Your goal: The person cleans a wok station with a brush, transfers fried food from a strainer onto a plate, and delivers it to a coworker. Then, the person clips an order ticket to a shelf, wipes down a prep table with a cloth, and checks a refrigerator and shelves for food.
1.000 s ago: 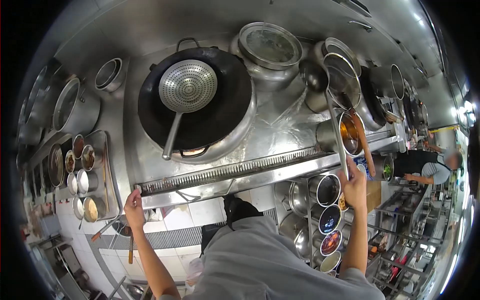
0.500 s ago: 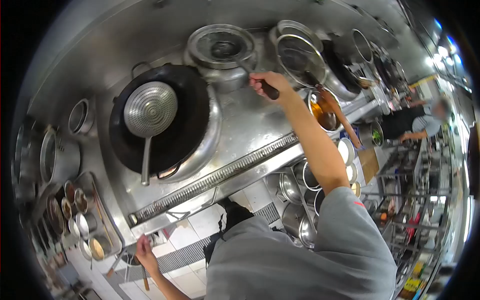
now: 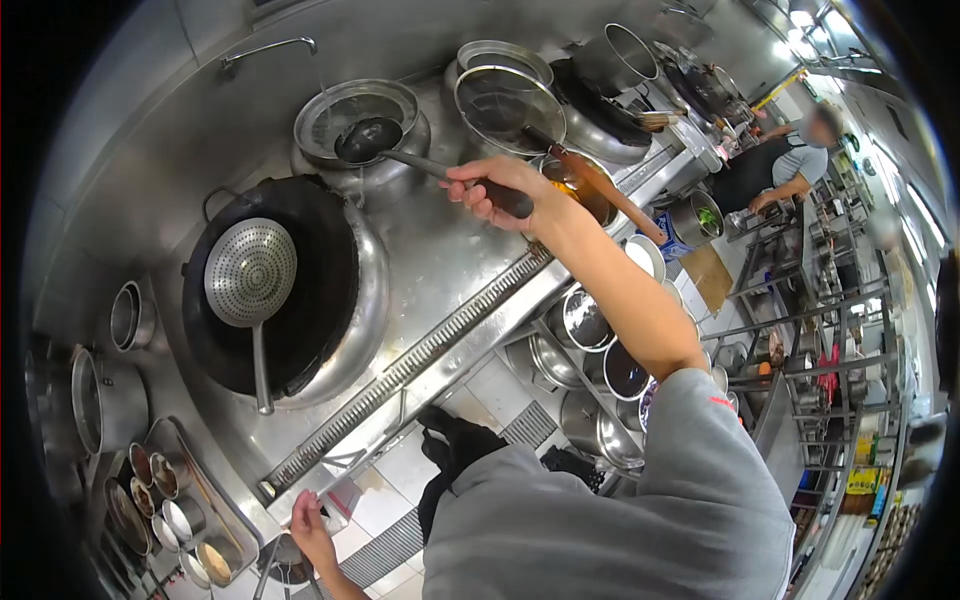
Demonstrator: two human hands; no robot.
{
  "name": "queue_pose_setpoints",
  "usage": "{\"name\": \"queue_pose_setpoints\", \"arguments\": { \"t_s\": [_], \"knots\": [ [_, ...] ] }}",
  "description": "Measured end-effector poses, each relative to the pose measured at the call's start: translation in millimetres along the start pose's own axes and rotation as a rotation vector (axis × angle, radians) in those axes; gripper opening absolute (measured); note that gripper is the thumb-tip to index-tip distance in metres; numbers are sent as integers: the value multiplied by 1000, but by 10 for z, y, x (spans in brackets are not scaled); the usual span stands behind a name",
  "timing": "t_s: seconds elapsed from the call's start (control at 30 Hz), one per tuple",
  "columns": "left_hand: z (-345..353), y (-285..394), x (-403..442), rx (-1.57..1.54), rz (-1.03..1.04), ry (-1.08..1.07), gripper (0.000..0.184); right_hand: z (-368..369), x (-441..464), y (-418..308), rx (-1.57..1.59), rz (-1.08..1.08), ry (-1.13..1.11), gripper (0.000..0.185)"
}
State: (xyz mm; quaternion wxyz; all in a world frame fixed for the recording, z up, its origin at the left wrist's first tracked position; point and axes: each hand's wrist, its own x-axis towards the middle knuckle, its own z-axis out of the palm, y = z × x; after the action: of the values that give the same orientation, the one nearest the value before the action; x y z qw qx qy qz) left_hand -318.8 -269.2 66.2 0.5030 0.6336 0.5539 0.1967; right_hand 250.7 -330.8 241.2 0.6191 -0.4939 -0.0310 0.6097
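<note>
Ladle [image 3: 420, 164] — bowl [image 3: 368, 140] out beyond right hand [image 3: 507, 180]

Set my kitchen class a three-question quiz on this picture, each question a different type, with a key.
1. Multiple choice: the right hand grips
a) a cleaver
b) the ladle
c) a bottle

2. True or false: the perforated skimmer lies in the black wok, its handle jutting past the rim.

3. Fill in: a metal ____ juts from the wall near the pot that has the ladle's bowl at its mouth.

Key: 1 b; 2 true; 3 faucet.
</note>
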Motion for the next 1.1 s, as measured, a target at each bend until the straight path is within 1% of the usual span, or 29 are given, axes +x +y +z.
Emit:
{"name": "queue_pose_setpoints", "arguments": {
  "t_s": [0.07, 0.1, 0.17, 0.2, 0.27, 0.33, 0.4, 0.43, 0.47, 0.53, 0.6, 0.63, 0.67, 0.7, 0.73, 0.8, 0.83, 0.93, 1.0, 1.07, 1.1],
  "knots": [
    [5, -221, 26, 22, 90, -15, 29, 48, -67, -22, -11, -6, -57, 13],
    [10, -204, -3, 14, 103, -1, 29, 58, -104, -42, 22, 27, -55, 13],
    [52, -161, -126, 9, 67, -86, 28, 56, -156, -87, 51, 62, -44, 14],
    [69, -142, -192, 7, 75, -83, 28, 43, -142, -127, 48, 55, -48, 14],
    [67, -165, -367, 79, -10, -144, 27, -16, -92, -189, 215, 180, -140, 15],
    [59, -526, -496, 40, -1, -130, 27, -22, -85, -276, 230, 166, -154, 17],
    [38, -731, -641, 44, 34, -162, 27, -44, -80, -398, 294, 140, -179, 20],
    [43, -778, -716, 43, 27, -161, 27, -94, -42, -483, 358, 169, -220, 23],
    [57, -821, -788, 45, 26, -158, 27, -151, -7, -576, 359, 170, -223, 23],
    [156, -777, -924, 11, -64, -119, 24, -256, 22, -762, 433, 117, -280, 26],
    [295, -703, -982, 21, -102, -120, 24, -401, -34, -961, 471, 30, -269, 33],
    [379, -660, -995, -28, -113, -148, 25, -540, -17, -1101, 464, 17, -300, 34],
    [471, -602, -1003, -75, -126, -176, 26, -699, -9, -1224, 459, 5, -331, 35],
    [606, -498, -984, -63, -114, -199, 27, -716, -167, -1299, 469, -31, -278, 34],
    [775, -317, -960, -56, -118, -196, 27, -866, -191, -1422, 467, -35, -276, 33],
    [1177, 83, -868, -73, -52, -288, 27, -1190, -353, -1599, 380, -127, -202, 44],
    [1418, 210, -782, -78, -34, -317, 27, -1400, -419, -1671, 370, -150, -207, 44],
    [2197, 799, -493, -92, 14, -438, 28, -1935, -778, -1806, 248, -233, -74, 44],
    [2783, 1245, -276, -134, 100, -489, 29, -2372, -979, -1845, 216, -266, -15, 36],
    [3354, 1594, 19, -152, 134, -623, 30, -2722, -1280, -1801, 160, -277, 107, 35],
    [3651, 1835, 135, -180, 121, -651, 31, -2920, -1409, -1758, 153, -280, 104, 34]
  ]
}}
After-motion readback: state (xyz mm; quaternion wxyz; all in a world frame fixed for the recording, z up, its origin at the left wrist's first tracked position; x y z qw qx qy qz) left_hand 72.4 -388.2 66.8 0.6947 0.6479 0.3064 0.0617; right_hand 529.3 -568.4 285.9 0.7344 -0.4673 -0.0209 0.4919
